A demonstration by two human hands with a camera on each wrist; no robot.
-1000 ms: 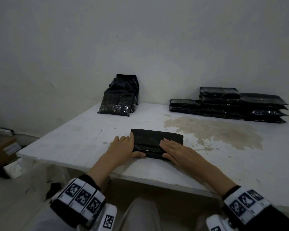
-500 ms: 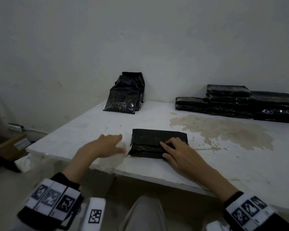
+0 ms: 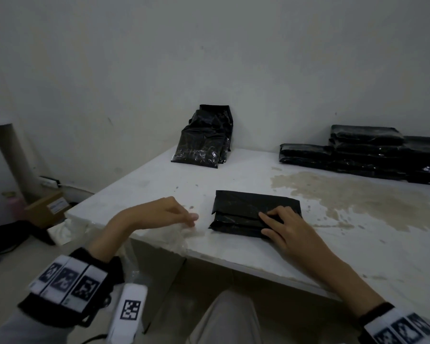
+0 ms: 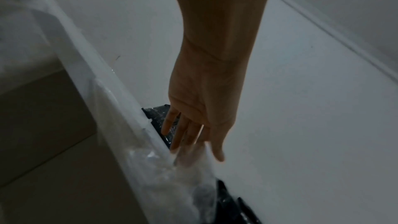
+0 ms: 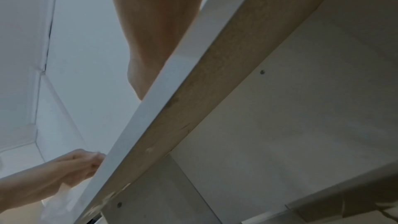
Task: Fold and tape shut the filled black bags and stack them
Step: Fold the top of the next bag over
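A folded black bag [image 3: 246,209] lies near the front of the white table [image 3: 333,249]. My right hand [image 3: 281,222] presses flat, fingers straight, on the bag's right half and holds the fold down. My left hand [image 3: 181,214] is at the table's front edge, left of the bag, and its fingertips pinch a clear tape strip [image 3: 186,232] stuck there. In the left wrist view that hand [image 4: 193,134] reaches down onto the clear tape strip [image 4: 189,157]. The right wrist view shows my left hand [image 5: 86,161]; the table edge [image 5: 172,108] hides my right hand.
A stack of taped black bags [image 3: 368,150] lies at the back right against the wall. Several unfolded filled bags [image 3: 204,142] lean on the wall at the back centre. A brown stain [image 3: 358,194] marks the tabletop. A cardboard box [image 3: 47,207] sits on the floor to the left.
My left hand has left the bag's left end and gone to the clear tape at the table's front edge. My right hand stays pressed on the bag.
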